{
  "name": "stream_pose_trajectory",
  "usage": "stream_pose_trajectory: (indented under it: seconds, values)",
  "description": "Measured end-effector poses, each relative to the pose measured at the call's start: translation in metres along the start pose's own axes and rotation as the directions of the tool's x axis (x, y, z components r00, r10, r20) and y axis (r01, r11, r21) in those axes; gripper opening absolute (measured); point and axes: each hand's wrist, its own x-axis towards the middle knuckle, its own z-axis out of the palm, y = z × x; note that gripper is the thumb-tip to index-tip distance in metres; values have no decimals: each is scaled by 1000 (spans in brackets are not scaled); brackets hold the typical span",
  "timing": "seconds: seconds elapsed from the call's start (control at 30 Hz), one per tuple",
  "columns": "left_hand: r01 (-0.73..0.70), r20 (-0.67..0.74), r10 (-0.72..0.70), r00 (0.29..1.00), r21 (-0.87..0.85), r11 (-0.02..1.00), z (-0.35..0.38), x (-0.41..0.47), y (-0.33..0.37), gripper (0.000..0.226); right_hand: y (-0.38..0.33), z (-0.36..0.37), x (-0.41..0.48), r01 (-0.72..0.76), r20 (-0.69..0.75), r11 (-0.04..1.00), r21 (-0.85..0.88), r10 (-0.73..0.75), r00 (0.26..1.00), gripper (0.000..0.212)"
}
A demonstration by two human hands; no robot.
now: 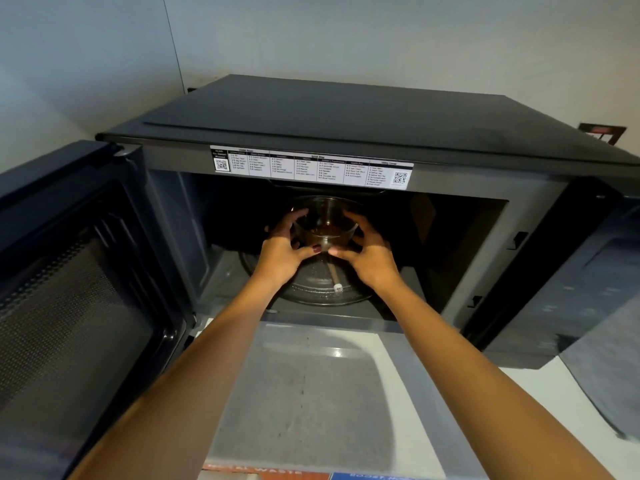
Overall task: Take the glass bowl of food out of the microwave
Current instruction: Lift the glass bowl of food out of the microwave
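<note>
2 hands (325,252) cupping bowl (325,225) sides.

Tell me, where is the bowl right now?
In the head view the bowl is inside the open microwave, near the middle, held between the left hand and right hand, over the glass turntable.

We've only got one view, a wide-angle head cam looking forward and down into the open microwave (346,209) from close up. Both forearms reach in from the bottom edge, and straight lines bow at the sides.
</note>
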Motion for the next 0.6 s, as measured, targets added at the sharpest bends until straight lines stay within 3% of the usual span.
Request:
stream_pose_trajectory:
  seconds: [0.33,0.6]
  values:
    - [-23,-120,32,992,69,997,7,-6,2,51,-5,5,-10,6,-89,997,73,1,996,66]
    - [-63,-76,54,996,-127,990,8,-44,17,47,-12,-4,-53,81,-139,993,84,-69,988,63]
